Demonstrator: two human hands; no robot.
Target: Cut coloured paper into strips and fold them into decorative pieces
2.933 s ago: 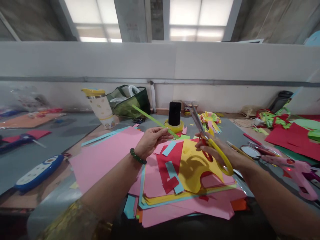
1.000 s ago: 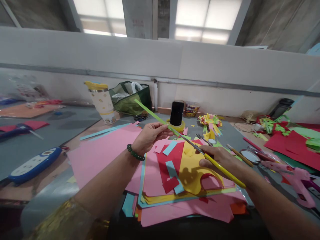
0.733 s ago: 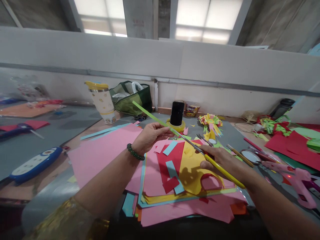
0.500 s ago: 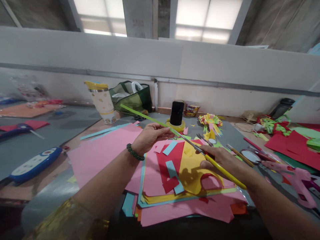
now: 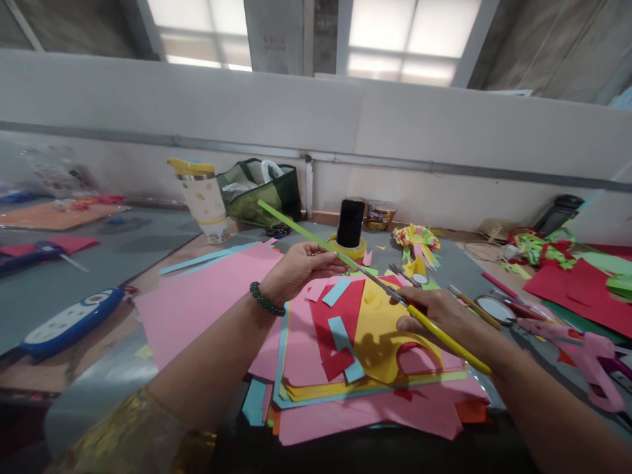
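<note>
My left hand [image 5: 302,268] pinches long lime-green paper strip [image 5: 291,225] toward ten o'clock; right hand [image 5: 434,308] grips yellow-handled steel scissors [image 5: 450,342]; light tension advised.

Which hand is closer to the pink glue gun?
The right. The right hand, holding yellow-handled scissors, is just left of the pink glue gun. The left hand, pinching a green strip, is farther left, beyond the right hand.

Two bright, frosted, gridded windows [image 5: 199,31] glow at eleven and one o'clock above a smooth off-white partition wall [image 5: 222,99] crossed by a narrow grey metal rail [image 5: 232,146]. Below, toward nine o'clock, spreads a flat table with a grey surface [image 5: 143,232].
</note>
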